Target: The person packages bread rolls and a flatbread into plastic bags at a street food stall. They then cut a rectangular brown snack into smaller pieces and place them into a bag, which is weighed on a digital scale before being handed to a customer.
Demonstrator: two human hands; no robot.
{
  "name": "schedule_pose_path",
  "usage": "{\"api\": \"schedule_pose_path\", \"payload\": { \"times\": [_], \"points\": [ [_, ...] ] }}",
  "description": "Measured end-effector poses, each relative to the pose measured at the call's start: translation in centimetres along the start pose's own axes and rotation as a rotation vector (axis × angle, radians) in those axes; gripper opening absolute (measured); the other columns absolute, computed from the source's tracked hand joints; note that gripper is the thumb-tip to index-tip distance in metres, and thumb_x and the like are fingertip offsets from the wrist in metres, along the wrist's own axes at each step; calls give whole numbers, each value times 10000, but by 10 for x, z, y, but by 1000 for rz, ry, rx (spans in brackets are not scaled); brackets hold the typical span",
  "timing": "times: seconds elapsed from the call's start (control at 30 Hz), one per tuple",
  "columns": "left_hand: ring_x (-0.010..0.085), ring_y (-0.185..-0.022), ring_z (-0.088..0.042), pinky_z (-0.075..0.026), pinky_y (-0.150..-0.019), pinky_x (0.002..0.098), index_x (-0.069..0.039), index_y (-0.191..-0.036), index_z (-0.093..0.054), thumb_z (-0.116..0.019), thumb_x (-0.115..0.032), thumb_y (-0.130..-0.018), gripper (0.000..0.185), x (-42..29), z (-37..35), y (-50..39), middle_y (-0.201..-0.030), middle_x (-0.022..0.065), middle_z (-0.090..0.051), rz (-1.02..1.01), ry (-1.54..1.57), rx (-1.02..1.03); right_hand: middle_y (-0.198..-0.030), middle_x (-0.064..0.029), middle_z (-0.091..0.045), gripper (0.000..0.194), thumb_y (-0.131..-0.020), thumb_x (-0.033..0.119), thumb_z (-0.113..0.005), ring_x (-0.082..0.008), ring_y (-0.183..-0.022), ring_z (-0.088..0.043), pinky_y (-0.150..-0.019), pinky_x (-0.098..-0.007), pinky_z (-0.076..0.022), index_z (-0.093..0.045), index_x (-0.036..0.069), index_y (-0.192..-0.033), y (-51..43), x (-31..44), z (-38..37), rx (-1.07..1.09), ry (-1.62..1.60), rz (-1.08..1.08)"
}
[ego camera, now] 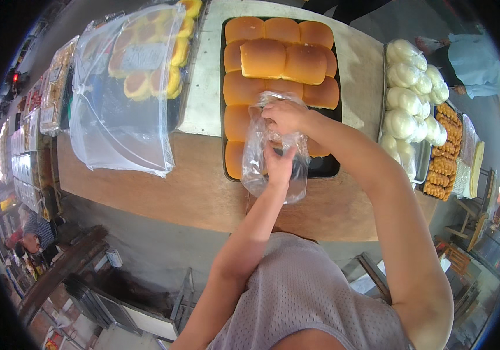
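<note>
A black baking tray of golden-brown bread buns lies on the table before me, two joined buns resting on top of the others. Over the tray's near half, my left hand is at the lower part of a clear plastic bag, thumb and fingers spread, seen partly through the film. Above it, my right hand grips the bag's upper part with bent fingers. Whether a bun is inside the bag, I cannot tell; the hands and crumpled film hide that area.
Left on the table, a white mesh cover lies over yellow-sided buns. To the right are bagged white buns and a tray of twisted fried pastries. A person in a light blue top stands beyond them.
</note>
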State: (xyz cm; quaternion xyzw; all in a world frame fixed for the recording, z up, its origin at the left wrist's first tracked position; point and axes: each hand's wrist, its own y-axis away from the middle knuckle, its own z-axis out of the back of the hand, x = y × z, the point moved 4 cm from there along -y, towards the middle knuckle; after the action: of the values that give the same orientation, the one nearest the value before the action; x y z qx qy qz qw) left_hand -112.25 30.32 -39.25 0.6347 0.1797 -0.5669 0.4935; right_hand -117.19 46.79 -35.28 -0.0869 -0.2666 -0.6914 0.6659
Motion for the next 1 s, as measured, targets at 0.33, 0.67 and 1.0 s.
{"api": "schedule_pose_path", "payload": {
  "times": [0.33, 0.67, 1.0],
  "points": [
    [204, -1145, -589, -446, -991, 332, 13, -1392, -493, -727, -104, -854, 598, -7, -5, -12, -1303, 116, -627, 290, 290, -86, -1002, -178, -687, 301, -824, 302, -678, -388, -1006, -650, -857, -505, -508, -642, 68, -1010, -12, -19, -24, 44, -139, -140],
    [190, -1174, -555, -403, -1021, 331, -11, -1331, -558, -740, -190, -879, 519, 9, -14, -5, -1275, 91, -638, 418, 302, 270, -1007, -169, -720, 358, -715, 332, -718, -380, -991, -674, -851, -498, -518, -702, 91, -979, 6, -24, -4, 229, -109, -201],
    [224, -1181, -592, -424, -1046, 347, -32, -1447, -483, -747, -181, -848, 672, 17, -41, 4, -1310, 129, -639, 226, 356, 97, -967, -155, -729, 331, -724, 301, -713, -353, -963, -688, -784, -470, -530, -737, 116, -998, 14, -31, -16, 306, -79, -239]
  ]
}}
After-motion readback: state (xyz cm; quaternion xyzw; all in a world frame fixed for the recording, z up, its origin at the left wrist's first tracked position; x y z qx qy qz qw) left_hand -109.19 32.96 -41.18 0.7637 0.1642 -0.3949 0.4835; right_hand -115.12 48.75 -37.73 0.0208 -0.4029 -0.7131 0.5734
